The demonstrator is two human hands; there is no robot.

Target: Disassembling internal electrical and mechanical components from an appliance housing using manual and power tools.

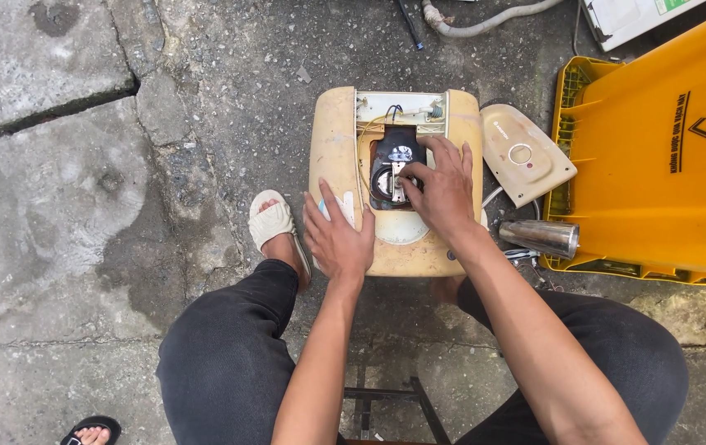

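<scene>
Concrete ground bears a cream casing; left hand flat on it, right hand pinching its black part.

Opened casing on ground between knees; detached cover, metal cup, bin to its right.
</scene>
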